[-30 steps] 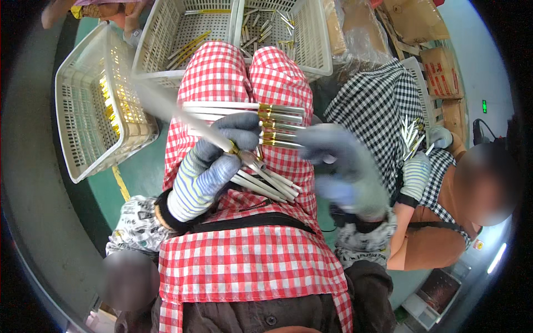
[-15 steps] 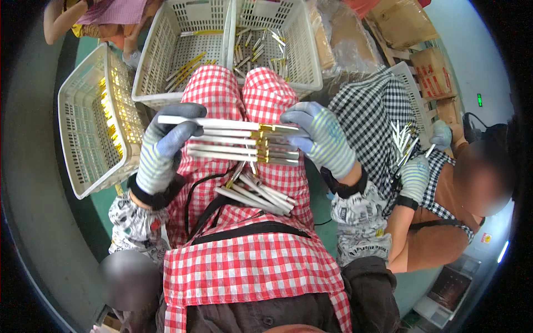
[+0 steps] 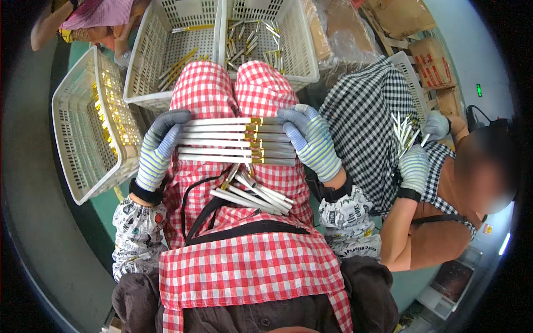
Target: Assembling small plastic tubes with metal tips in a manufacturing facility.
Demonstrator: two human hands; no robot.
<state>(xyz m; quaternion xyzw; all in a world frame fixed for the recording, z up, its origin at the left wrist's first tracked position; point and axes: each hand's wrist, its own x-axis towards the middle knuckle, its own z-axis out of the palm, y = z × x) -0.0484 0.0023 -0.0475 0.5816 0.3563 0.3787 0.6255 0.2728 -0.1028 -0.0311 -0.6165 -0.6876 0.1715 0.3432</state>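
Across my lap lies a row of several slim white rods, side by side, each with a gold band and a silvery-grey end. My left hand, gloved in grey and stripes, grips their white ends, mainly at the upper rods. At the silvery ends, my right hand, in a striped glove, pinches the upper rods between thumb and fingers. Below the row, a loose pile of white rods rests on my red-and-white checked apron; some of their ends are hidden.
Beyond my knees stand two pale plastic crates with scattered rods and yellow sticks inside. Another crate at the left holds shiny gold pieces. A co-worker sits at the right, handling white rods. Another person's arm shows at the upper left.
The rods, tilted and blurred before, now lie level and evenly lined up in the row. My left fingers have drawn back toward the rods' ends.
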